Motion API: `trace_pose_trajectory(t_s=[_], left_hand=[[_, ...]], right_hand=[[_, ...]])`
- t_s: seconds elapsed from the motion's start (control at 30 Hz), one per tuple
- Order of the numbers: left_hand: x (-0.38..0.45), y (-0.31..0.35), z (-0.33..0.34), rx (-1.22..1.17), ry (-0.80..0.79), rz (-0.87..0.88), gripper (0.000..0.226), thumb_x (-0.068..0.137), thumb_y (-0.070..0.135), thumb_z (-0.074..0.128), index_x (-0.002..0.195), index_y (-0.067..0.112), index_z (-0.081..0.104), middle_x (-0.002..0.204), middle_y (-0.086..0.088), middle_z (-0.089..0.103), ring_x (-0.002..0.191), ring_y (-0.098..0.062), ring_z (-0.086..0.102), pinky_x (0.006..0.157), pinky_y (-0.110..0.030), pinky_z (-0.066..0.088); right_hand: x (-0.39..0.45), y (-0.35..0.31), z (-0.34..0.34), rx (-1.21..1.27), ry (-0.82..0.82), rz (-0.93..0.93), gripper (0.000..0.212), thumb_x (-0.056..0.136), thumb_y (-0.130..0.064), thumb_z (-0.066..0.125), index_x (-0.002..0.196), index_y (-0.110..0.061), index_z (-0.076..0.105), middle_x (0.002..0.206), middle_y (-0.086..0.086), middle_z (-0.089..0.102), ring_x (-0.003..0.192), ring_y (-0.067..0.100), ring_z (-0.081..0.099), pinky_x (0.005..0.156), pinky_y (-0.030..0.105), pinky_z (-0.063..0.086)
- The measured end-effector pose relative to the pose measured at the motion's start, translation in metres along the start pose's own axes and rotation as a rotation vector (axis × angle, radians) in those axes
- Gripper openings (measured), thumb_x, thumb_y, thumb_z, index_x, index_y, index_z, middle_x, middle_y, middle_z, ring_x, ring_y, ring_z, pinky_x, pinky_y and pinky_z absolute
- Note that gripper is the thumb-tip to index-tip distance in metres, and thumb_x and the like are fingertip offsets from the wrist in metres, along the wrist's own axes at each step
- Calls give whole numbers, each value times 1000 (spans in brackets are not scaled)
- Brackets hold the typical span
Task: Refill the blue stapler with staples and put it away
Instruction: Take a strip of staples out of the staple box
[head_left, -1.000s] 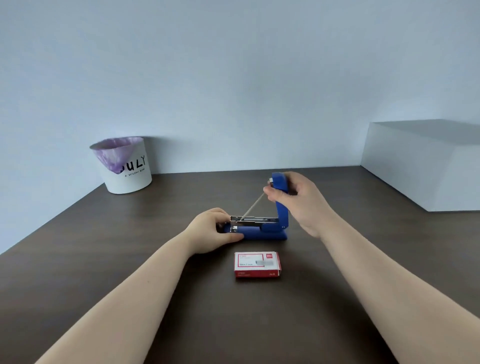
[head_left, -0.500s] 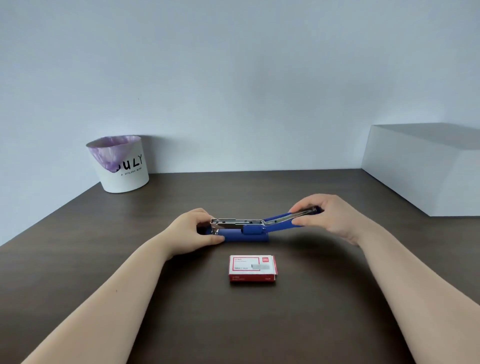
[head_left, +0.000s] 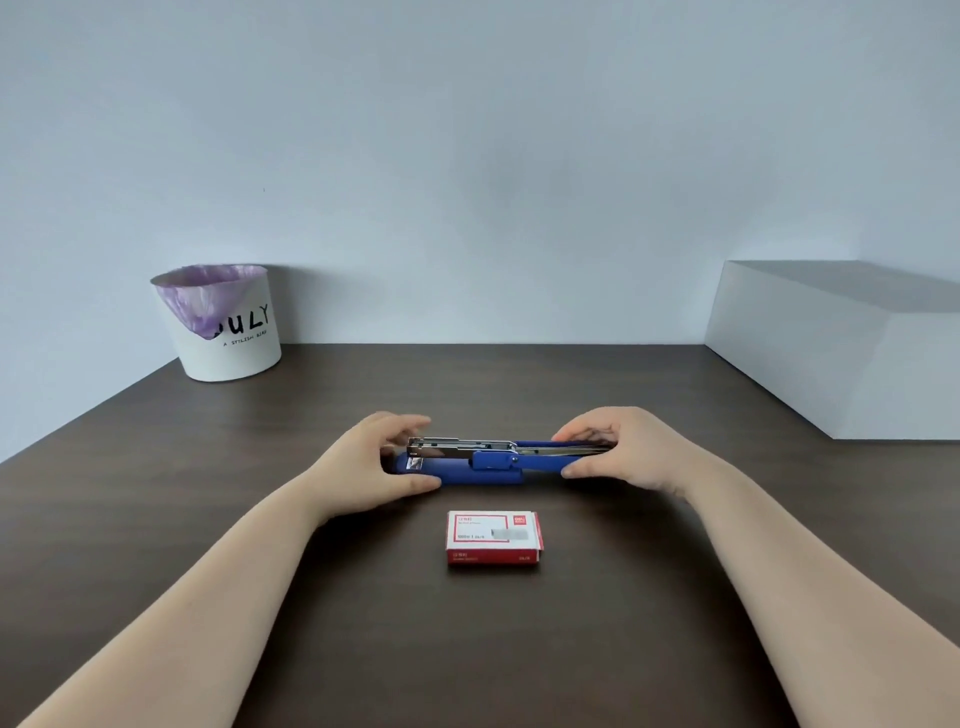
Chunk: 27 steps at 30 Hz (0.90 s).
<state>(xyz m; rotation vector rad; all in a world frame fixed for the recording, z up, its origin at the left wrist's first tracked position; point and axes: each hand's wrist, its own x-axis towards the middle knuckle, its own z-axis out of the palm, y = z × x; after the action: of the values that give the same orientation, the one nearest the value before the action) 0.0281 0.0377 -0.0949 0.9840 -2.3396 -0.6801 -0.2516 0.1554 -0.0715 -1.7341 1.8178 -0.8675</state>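
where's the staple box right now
In the head view, the staple box lies closed on the dark table, centre, just in front of the blue stapler, nearer the person.

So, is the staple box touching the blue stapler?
Apart. The head view shows a strip of bare table between the staple box and the blue stapler behind it.
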Motion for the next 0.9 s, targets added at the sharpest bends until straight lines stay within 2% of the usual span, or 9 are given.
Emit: trace_pose_trajectory(t_s=[0.1, 0.2, 0.3, 0.4, 0.53, 0.63, 0.73, 0.83, 0.9], left_hand=[[-6, 10, -4, 4, 176, 101, 67, 64, 48, 76, 124, 35, 50, 109, 9, 52, 100, -5, 52, 87, -15, 40], [-12, 36, -9, -33, 245, 162, 45, 61, 63, 60, 94, 34, 66, 81, 11, 59, 71, -5, 51, 63, -9, 39], [-19, 55, 0, 14, 22, 192, 46, 58, 69, 58, 81, 31, 70, 69, 9, 60, 62, -6, 51, 58, -17, 41], [-24, 59, 10, 221, -173, 223, 58, 54, 76, 54, 92, 34, 67, 83, 13, 58, 74, -5, 54, 70, -24, 47], [-24, 58, 10, 321, -302, 196, 71, 48, 80, 59, 105, 38, 60, 97, 20, 55, 82, 3, 51, 72, -20, 42], [-23, 58, 11, 311, -307, 205, 56, 57, 68, 69, 102, 35, 62, 88, 20, 53, 78, 4, 50, 71, -20, 40], [-24, 59, 11, 255, -262, 193, 45, 62, 57, 75, 95, 29, 65, 82, 17, 55, 72, 4, 50, 64, -14, 37], [-24, 59, 8, 192, -210, 181, 42, 61, 53, 78, 90, 25, 66, 84, 7, 60, 73, -5, 53, 64, -18, 41], [-25, 59, 5, 163, -183, 176, 40, 61, 49, 79, 89, 23, 67, 82, 7, 59, 71, -4, 52, 62, -15, 39]], right_hand=[[-1, -14, 2, -89, 150, -19, 30, 76, -34, 75, 104, -28, 68, 97, -23, 64, 89, -7, 57, 79, 12, 42], [-9, -33, 6, -119, 290, -119, 20, 80, -37, 69, 99, -31, 69, 90, -20, 67, 85, -7, 56, 67, 8, 38], [-23, -45, 20, -176, 183, -207, 16, 82, -33, 68, 97, -28, 72, 85, -17, 67, 79, -9, 57, 66, 2, 39], [-27, -45, 30, -222, 141, -204, 16, 84, -32, 67, 96, -25, 73, 85, -17, 64, 78, -7, 57, 66, 4, 39], [-25, -43, 28, -182, 152, -191, 11, 84, -29, 67, 92, -24, 74, 80, -19, 64, 73, -11, 57, 64, 1, 39], [-25, -42, 27, -149, 168, -188, 9, 83, -27, 68, 88, -23, 74, 76, -19, 65, 70, -13, 57, 64, 0, 39], [-26, -45, 27, -113, 93, -172, 13, 78, -35, 72, 89, -28, 73, 80, -13, 69, 70, -2, 59, 65, 6, 44], [-29, -50, 28, -73, -73, -157, 33, 71, -38, 78, 101, -28, 69, 87, -4, 71, 66, 3, 56, 69, 15, 47], [-29, -51, 31, -130, -149, -133, 50, 67, -40, 80, 113, -29, 63, 92, -9, 67, 68, 3, 54, 69, 16, 45]])
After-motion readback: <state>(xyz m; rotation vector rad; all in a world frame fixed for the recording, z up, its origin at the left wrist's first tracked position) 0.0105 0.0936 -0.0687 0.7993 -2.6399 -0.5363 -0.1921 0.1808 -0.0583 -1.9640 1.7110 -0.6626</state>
